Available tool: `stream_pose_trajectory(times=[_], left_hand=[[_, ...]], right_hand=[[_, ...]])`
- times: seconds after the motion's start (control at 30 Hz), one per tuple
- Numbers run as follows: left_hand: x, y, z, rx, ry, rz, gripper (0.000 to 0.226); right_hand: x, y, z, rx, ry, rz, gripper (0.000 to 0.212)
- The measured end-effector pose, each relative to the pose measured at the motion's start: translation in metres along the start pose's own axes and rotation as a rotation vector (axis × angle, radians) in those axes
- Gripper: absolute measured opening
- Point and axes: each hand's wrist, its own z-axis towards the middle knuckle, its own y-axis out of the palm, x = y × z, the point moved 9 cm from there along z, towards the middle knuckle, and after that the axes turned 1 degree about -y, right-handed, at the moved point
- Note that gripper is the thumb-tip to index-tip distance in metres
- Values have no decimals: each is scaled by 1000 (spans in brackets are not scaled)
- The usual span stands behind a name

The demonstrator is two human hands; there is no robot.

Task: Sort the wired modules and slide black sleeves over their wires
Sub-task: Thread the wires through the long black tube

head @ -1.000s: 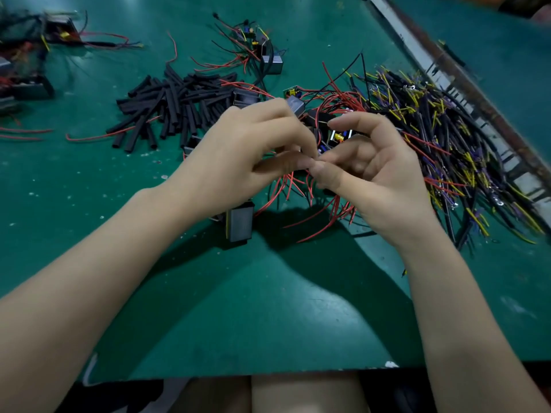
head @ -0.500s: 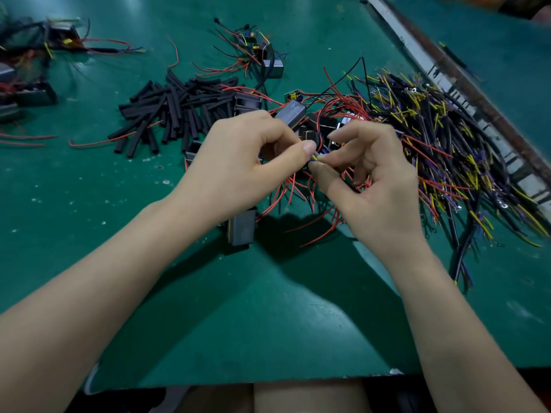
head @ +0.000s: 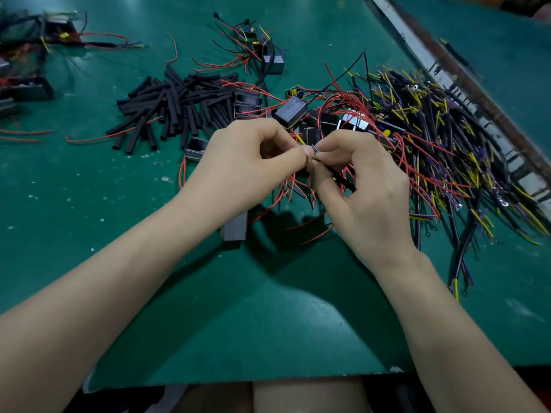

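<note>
My left hand (head: 244, 168) and my right hand (head: 366, 192) meet fingertip to fingertip above the green mat (head: 238, 323). The left thumb and fingers pinch a small black sleeve end (head: 314, 149). The right hand pinches a thin black sleeved wire (head: 343, 181) that runs down across its palm. A grey module (head: 235, 228) hangs or lies under the left wrist, its red wires (head: 286, 192) fanning beneath both hands. A pile of black sleeves (head: 179, 105) lies behind the left hand. More modules (head: 290, 111) sit just beyond the fingertips.
A big tangle of black, yellow and red wires (head: 441, 150) fills the right side up to a metal rail (head: 447, 76). One wired module (head: 272, 64) lies at the back centre. Dark modules and wires (head: 29, 84) sit at the far left. The mat's front edge (head: 238, 380) is near my body.
Both hands have drawn slightly nearer and lower. The right hand's fingers have closed onto the thin black wire, and the fingertips now meet at the sleeve end.
</note>
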Motion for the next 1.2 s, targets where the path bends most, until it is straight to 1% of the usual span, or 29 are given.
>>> stream_pose_trajectory(times=[0.1, 0.2, 0.33, 0.43, 0.5, 0.57, 0.67, 0.73, 0.77, 0.8, 0.87, 0.93, 1.0, 1.1, 1.2], left_hand=[[-4, 2, 1, 3, -27, -20, 20], [-4, 3, 2, -20, -19, -47, 18], [2, 5, 1, -63, 40, 0, 8], [7, 6, 0, -71, 98, 65, 5], [13, 4, 0, -53, 179, 139, 3], [22, 3, -3, -16, 318, 271, 10], [35, 6, -10, 13, 532, 545, 19], [42, 9, -16, 31, 659, 682, 15], [44, 9, -19, 49, 692, 716, 13], [45, 8, -20, 69, 701, 727, 12], [45, 5, -18, 91, 663, 679, 15], [39, 0, -10, 57, 561, 528, 21], [32, -8, -1, 40, 482, 404, 28], [28, -22, 6, 33, 493, 416, 35], [25, -17, 4, -93, 543, 531, 39]], right_hand=[[0, -1, 0, 7, -9, -44, 12], [2, -1, -1, 16, 8, -23, 12], [4, -1, -2, 28, 35, -25, 13], [8, -2, -5, 52, 61, -20, 14], [12, -3, -6, 63, 96, -12, 14], [16, -1, -5, 35, 117, 16, 14], [25, 7, -2, -113, 164, 143, 20], [32, 12, -2, -208, 240, 252, 28], [35, 14, -2, -229, 281, 300, 32], [37, 15, -2, -230, 308, 335, 34], [36, 12, -1, -188, 308, 363, 36], [36, 9, -1, -145, 283, 332, 35], [39, 7, -1, -140, 262, 256, 25], [39, 6, -1, -150, 218, 159, 11], [33, 6, 1, -152, 157, 87, 6]])
